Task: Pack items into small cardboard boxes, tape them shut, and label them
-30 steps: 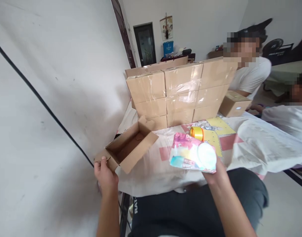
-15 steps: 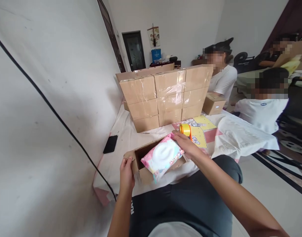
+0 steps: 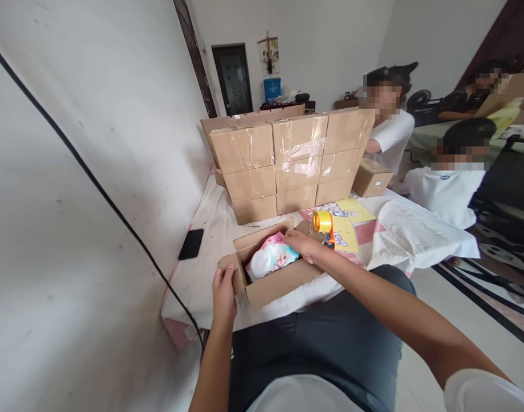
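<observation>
An open cardboard box sits on the cloth-covered surface in front of my lap. Inside it lies a pink wipes pack with a white round lid. My left hand grips the box's left end flap. My right hand reaches into the box from the right, its fingers resting on the pack's right end.
A tape dispenser with a yellow roll stands just right of the box. Several sealed cartons are stacked behind it. A black phone lies at the left near the wall. Two people sit at the right.
The pack has gone from my raised right hand down into the box. The box has turned and slid toward my lap, with my left hand still on its flap.
</observation>
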Demonstrator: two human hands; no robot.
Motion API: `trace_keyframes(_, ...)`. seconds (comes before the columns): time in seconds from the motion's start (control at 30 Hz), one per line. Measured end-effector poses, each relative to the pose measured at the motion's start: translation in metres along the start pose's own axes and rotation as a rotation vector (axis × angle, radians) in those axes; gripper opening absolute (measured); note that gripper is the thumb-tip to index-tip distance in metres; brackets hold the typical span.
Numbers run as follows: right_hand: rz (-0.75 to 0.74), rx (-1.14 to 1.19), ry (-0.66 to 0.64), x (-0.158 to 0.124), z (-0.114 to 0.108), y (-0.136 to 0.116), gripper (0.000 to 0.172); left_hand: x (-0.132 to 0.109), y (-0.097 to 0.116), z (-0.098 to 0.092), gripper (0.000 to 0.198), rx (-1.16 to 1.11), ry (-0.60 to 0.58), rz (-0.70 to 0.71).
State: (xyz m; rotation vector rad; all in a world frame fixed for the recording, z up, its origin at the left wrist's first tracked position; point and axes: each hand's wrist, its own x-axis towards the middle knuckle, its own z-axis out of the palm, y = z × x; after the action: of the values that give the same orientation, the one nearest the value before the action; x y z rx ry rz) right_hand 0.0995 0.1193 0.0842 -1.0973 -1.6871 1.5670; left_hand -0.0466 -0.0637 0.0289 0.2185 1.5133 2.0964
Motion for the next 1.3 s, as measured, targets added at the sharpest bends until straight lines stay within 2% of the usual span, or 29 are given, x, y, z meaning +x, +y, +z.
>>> trace_keyframes(0.13, 0.009, -0.162, -0.071, 0.008, -0.007, 0.003, 0.024, 0.0, 0.001, 0.002, 0.043, 0.021, 0.003, 0.011)
trace_keyframes(0.3, -0.121, -0.379, -0.027, 0.001, -0.006, 0.005, 0.038, 0.0, 0.0, 0.001, 0.039, 0.07, -0.024, 0.05)
trace_keyframes(0.37, -0.191, -0.423, 0.008, -0.009, -0.006, 0.002, 0.036, 0.0, -0.002, -0.002, 0.038, 0.097, -0.023, 0.075)
trace_keyframes(0.43, -0.266, -0.445, 0.038, -0.021, -0.014, -0.002, 0.026, 0.0, -0.004, -0.004, 0.039, 0.128, -0.016, 0.1)
trace_keyframes(0.53, -0.435, -0.427, 0.187, -0.036, -0.041, 0.001, 0.004, 0.0, -0.004, -0.007, 0.038, 0.179, -0.021, 0.151)
trace_keyframes(0.6, -0.522, -0.318, 0.366, -0.04, -0.064, 0.01, 0.009, 0.001, -0.001, -0.007, 0.034, 0.211, -0.035, 0.221)
trace_keyframes(0.67, -0.515, -0.108, 0.447, -0.04, -0.082, 0.021, 0.018, 0.001, 0.006, -0.004, 0.028, 0.235, -0.051, 0.32)
trace_keyframes(0.77, -0.458, 0.183, 0.308, -0.037, -0.09, 0.035, 0.03, 0.002, 0.017, 0.001, 0.022, 0.269, -0.103, 0.458)
trace_keyframes(0.9, -0.499, 0.231, 0.179, -0.041, -0.078, 0.044, 0.03, 0.003, 0.03, 0.004, 0.019, 0.372, -0.263, 0.568)
trace_keyframes(0.97, -0.503, 0.185, 0.121, -0.045, -0.071, 0.047, 0.031, 0.002, 0.035, 0.004, 0.021, 0.3, -0.306, 0.515)
trace_keyframes(1.07, -0.513, 0.111, 0.041, -0.049, -0.064, 0.05, 0.036, 0.003, 0.041, 0.006, 0.03, 0.048, -0.362, 0.351)
trace_keyframes(1.17, -0.5, 0.132, 0.036, -0.048, -0.062, 0.054, 0.038, 0.008, 0.039, 0.014, 0.043, -0.074, -0.438, 0.272)
trace_keyframes(1.3, -0.486, 0.294, 0.165, -0.041, -0.06, 0.061, 0.034, 0.019, 0.023, 0.027, 0.027, 0.051, -0.425, 0.338)
